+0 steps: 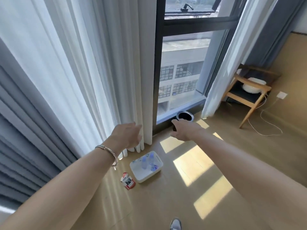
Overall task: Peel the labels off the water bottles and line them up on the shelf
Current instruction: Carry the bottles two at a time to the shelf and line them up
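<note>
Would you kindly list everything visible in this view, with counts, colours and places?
water bottles: several, clear with blue caps, in the tub
tub: one, white, on the floor by the curtains
packet: one, red and white, crumpled, left of the tub
waste bin: one, silver rim, dark inside, below the window
chair: one, wood with dark seat, right, holding a white object
cable: one, white, floor beside the chair
curtains: white sheer and grey, both sides of the window
bracelet: one, silver, left wrist
left hand: open, at the white curtain
right hand: open, stretched toward the waste bin
</note>
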Tool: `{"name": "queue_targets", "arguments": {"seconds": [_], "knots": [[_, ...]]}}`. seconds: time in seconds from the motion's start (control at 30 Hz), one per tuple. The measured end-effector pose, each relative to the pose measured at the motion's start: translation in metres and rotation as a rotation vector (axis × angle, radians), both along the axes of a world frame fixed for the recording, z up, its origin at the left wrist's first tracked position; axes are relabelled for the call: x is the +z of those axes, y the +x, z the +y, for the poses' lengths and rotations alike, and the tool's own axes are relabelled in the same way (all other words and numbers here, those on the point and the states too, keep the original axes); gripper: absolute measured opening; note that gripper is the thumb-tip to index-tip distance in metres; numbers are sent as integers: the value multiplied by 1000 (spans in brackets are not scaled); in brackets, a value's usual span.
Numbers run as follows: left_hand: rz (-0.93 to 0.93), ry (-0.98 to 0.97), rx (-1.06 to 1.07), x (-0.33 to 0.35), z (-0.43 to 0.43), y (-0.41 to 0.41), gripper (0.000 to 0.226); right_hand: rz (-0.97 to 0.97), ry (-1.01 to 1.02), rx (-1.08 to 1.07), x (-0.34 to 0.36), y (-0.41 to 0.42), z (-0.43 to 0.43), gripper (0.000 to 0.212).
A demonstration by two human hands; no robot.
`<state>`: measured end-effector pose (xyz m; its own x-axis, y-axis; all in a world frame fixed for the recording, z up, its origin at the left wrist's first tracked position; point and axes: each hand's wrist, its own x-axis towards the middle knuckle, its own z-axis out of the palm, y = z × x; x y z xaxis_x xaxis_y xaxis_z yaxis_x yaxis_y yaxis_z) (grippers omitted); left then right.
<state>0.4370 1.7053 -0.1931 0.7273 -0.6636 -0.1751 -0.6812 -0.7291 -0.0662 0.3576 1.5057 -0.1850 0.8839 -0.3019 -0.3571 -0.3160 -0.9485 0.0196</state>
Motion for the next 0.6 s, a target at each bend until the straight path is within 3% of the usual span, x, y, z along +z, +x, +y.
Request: {"name": "queue_targets", "arguments": {"seconds": [0.3,0.6], "knots": [[27,-3,135,-10,-99,83,42,-45,19,139,3,126,-103,58],[211,125,302,-64,-102,145,40,175,130,322,-68,227,-103,53]]}}
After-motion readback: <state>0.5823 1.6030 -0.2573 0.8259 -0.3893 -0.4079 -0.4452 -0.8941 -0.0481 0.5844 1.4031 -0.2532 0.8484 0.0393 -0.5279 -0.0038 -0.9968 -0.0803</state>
